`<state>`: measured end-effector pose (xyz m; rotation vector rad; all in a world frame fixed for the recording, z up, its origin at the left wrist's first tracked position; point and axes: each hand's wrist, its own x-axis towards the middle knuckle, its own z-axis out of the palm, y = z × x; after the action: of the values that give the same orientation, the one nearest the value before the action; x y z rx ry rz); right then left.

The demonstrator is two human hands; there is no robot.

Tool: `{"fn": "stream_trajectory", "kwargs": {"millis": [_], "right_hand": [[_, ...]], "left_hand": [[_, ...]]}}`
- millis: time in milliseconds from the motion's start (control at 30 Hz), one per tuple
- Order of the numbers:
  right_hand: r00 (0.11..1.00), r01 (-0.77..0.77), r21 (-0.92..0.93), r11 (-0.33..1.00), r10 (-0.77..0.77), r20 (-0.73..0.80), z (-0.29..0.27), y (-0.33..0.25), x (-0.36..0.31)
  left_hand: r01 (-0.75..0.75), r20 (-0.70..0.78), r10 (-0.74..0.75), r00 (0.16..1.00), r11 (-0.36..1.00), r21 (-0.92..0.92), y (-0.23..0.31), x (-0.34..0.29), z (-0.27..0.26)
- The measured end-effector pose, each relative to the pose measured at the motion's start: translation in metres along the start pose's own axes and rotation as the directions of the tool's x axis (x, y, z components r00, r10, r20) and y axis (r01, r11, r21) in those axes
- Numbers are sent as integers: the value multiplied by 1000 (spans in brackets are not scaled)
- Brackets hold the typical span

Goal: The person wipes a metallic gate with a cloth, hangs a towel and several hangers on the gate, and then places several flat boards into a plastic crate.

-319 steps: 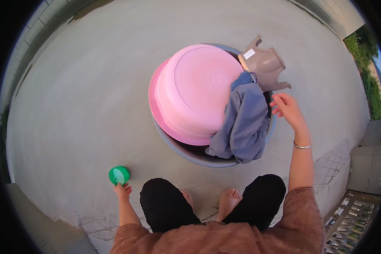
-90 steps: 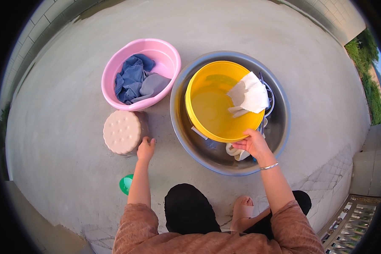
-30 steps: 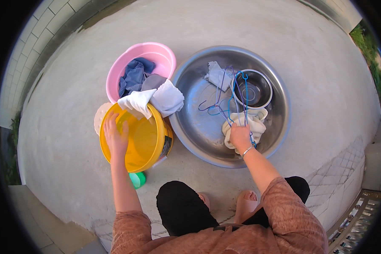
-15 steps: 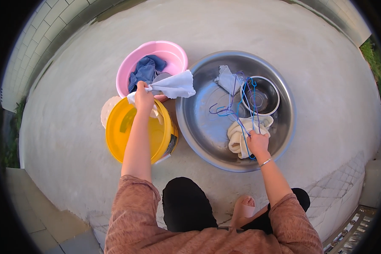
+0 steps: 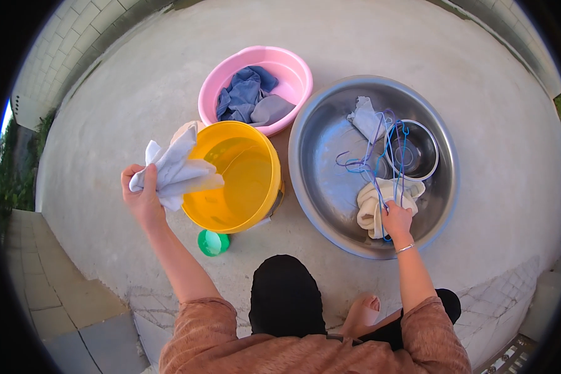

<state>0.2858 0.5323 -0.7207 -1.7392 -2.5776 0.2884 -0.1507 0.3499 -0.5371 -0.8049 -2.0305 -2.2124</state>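
Note:
Bunched white cloth is gripped by my left hand, its loose end hanging over the left rim of a yellow bucket. My right hand is closed around several blue and purple wire hangers inside a wide steel basin. Beside and partly under that hand lies a crumpled cream cloth. Farther back in the basin are a pale grey cloth and a dark-bottomed bowl with a white rim; the hangers partly cover both.
Behind the bucket stands a pink basin holding a blue garment and a grey cloth. A small green container sits on the concrete floor near the bucket. Tiled wall runs along the far left.
My left hand has swung left and nearer with the white cloth, away from the pink basin. The green container has come into sight. My right hand still holds the hangers.

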Motion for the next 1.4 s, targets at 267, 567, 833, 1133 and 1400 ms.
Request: {"fn": "stream_trajectory", "kwargs": {"millis": [267,567,833,1133,1400], "right_hand": [[945,32,115,993,7,-327,-29,-22,12],[886,-29,901,432,429,-177,-93,7,26],[874,51,918,394,428,-232,-106,24,8],[935,78,874,479,269,-231,-146,10,-11],[925,75,784,616,250,-285,-143,-29,-17]], "left_hand": [[-672,835,-62,547,562,482,-32,-53,61],[-334,950,-121,287,917,218,11,-95,141],[-37,816,-120,566,985,171,-8,-106,209],[-699,758,421,498,712,64,11,-146,258],[847,924,-319,-211,411,336,10,-202,259]]}}
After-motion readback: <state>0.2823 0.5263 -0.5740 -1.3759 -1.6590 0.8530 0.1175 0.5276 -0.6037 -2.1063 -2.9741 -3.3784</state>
